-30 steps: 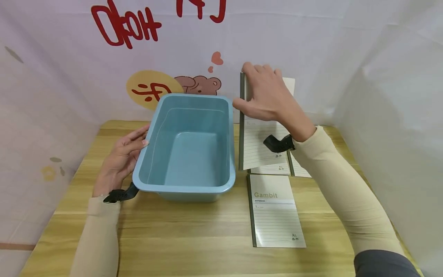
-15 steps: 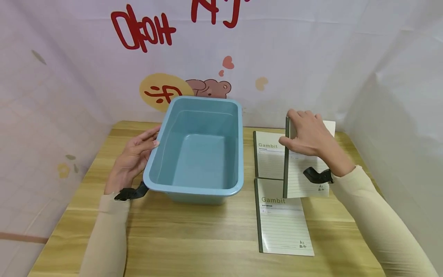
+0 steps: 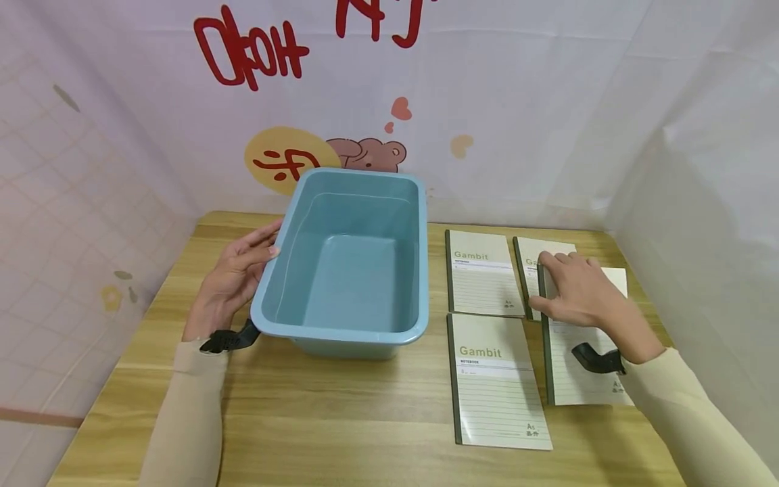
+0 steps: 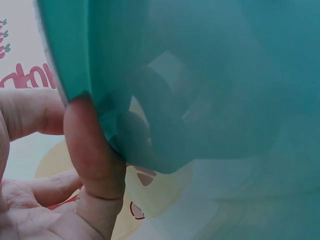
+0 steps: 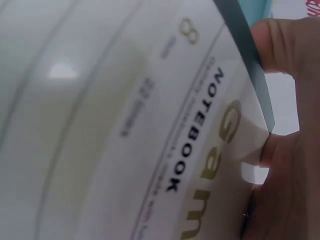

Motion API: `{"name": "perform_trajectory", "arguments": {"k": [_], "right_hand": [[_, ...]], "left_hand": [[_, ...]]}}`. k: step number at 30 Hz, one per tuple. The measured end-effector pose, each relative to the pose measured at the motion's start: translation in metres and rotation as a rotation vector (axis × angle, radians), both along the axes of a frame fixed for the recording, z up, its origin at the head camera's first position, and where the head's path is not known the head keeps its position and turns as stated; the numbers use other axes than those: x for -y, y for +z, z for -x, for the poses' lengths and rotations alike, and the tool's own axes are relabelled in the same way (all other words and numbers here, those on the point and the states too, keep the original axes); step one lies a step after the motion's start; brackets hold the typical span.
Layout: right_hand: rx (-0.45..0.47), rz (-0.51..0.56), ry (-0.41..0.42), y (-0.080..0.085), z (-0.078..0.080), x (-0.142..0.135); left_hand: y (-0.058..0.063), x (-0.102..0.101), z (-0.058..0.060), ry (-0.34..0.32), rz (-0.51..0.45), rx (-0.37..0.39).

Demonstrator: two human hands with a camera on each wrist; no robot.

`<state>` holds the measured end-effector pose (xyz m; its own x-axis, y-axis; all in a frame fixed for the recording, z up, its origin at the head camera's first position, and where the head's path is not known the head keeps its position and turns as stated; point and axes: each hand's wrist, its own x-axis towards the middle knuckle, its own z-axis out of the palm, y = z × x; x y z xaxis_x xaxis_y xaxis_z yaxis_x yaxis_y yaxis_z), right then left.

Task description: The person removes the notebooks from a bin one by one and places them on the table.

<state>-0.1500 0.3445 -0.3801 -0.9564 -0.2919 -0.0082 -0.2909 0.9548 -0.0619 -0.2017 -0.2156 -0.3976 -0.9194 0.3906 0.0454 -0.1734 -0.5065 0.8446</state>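
My left hand (image 3: 234,281) holds the left rim of a light blue plastic basin (image 3: 365,336) that has nothing inside. In the left wrist view its thumb (image 4: 95,155) lies against the basin's rim, and the other fingers are partly hidden. At the right, my right hand (image 3: 578,291) grips the top of a white lined notebook (image 3: 584,379) with a dark spine. That notebook covers part of another notebook (image 3: 544,245) behind it. Two more "Gambit" notebooks, a rear one (image 3: 483,274) and a front one (image 3: 499,385), lie between basin and right hand.
The wooden table (image 3: 341,412) has bare wood in front of the basin. A pale printed cloth (image 3: 517,88) hangs behind the table and along both sides. Each wrist carries a black strap mount.
My right hand has brought the notebook down and to the right, then toward the front right of the table, uncovering the notebooks at the back. The left hand still holds the basin.
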Motion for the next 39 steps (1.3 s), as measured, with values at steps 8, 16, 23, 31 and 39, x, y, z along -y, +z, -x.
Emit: {"name": "perform_trajectory", "arguments": {"k": [8,16,23,31,39], "right_hand": [[0.070,0.008,-0.029,-0.036,-0.021,-0.010],[0.099,0.018,-0.051,-0.063,-0.030,-0.015],[0.112,0.071,0.000,-0.078,-0.036,-0.023],[0.140,0.160,0.050,-0.082,-0.039,-0.026],[0.130,0.178,0.067,-0.083,-0.037,-0.026]], "left_hand": [[0.001,0.005,-0.002,-0.008,-0.020,-0.005],[0.003,0.007,-0.003,-0.002,-0.029,0.003],[0.004,0.006,-0.004,0.004,-0.018,0.011],[0.005,0.005,-0.005,0.004,-0.019,0.020],[0.003,0.008,-0.004,-0.002,-0.025,0.013]]}}
